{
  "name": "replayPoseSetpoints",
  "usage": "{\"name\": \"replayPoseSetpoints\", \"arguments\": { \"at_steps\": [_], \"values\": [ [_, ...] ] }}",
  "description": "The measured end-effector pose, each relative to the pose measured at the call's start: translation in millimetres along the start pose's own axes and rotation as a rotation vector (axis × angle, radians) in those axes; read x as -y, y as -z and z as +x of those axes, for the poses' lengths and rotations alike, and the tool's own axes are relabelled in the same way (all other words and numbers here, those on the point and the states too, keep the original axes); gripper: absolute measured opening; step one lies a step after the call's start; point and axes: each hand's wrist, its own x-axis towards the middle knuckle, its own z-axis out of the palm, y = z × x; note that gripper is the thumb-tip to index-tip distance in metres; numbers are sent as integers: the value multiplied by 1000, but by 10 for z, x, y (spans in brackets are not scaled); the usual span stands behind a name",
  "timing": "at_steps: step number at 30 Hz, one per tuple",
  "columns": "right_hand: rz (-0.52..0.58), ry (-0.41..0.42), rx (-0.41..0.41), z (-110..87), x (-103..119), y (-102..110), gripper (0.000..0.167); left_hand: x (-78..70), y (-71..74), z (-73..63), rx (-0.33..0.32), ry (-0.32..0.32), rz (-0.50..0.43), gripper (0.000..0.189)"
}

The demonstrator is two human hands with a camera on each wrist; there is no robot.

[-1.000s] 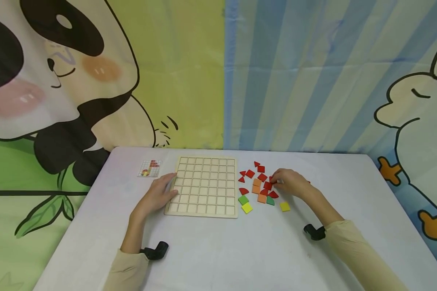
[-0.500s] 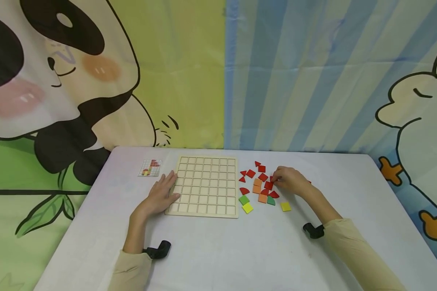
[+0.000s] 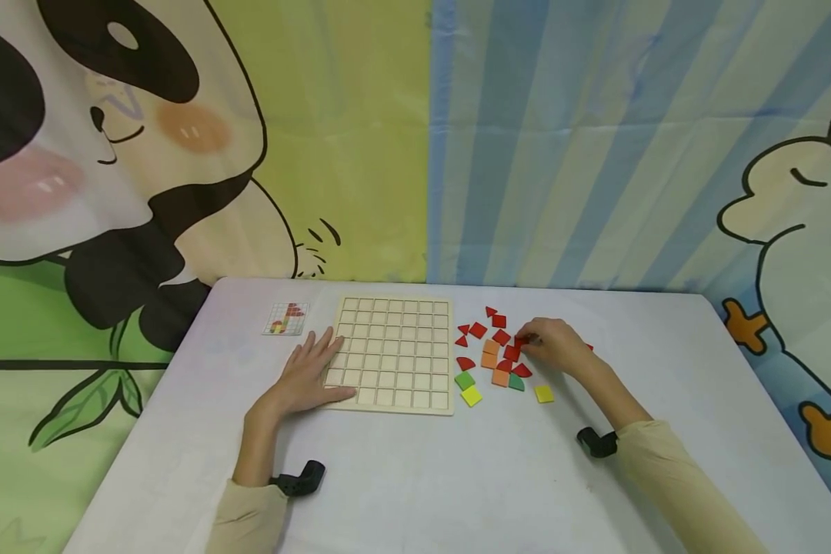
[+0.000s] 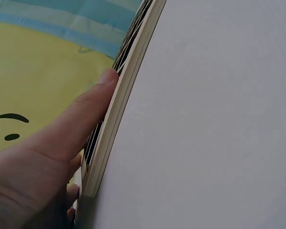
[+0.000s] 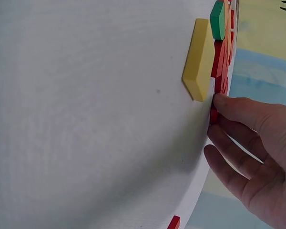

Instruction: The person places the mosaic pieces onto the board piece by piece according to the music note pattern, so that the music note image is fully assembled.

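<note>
A wooden grid board (image 3: 395, 354) with rows of square recesses lies flat on the table. My left hand (image 3: 305, 378) rests with spread, straight fingers on its left edge, and the thumb lies over the near left corner. In the left wrist view the thumb (image 4: 76, 119) touches the board's rim (image 4: 117, 109). My right hand (image 3: 554, 344) is at the right side of a scatter of coloured pieces. Its thumb and fingertips pinch a small red tile (image 5: 213, 115), mostly covered by the fingers. Red squares (image 3: 498, 321), orange squares (image 3: 501, 378) and a green quarter-round (image 3: 516, 382) lie close by.
A pattern card (image 3: 286, 318) lies left of the board. Yellow squares (image 3: 543, 394) and a light green piece (image 3: 465, 380) sit at the near side of the scatter. Another red piece (image 5: 174, 222) lies behind the right hand. A printed curtain (image 3: 561, 154) hangs behind the table.
My left hand has slid from the board's left edge further onto it, its fingers spreading. The right hand stays at nearly the same place among the red pieces.
</note>
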Motion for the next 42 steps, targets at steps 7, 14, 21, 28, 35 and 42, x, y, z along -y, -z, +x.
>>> {"name": "replayPoseSetpoints", "arguments": {
  "at_steps": [7, 14, 21, 28, 35, 42],
  "values": [
    [7, -42, 19, 8, 4, -13, 25, -50, -51, 28, -19, 37, 43, 104],
    [13, -55, 17, -3, 0, -27, 25, -128, -82, 45, 0, 77, 46, 106],
    [-7, -38, 9, -5, -1, -34, 26, -93, -101, 56, -5, 59, 57, 107],
    [-8, -14, -1, -7, -21, -33, 25, 64, -92, 32, -52, 4, 3, 102],
    [-7, -4, -11, -3, -14, -35, 25, 125, -98, 18, -87, -8, 23, 99],
    [-13, -26, 8, -1, -20, -45, 26, 127, -157, 17, -108, -17, 84, 96]
  ]
}}
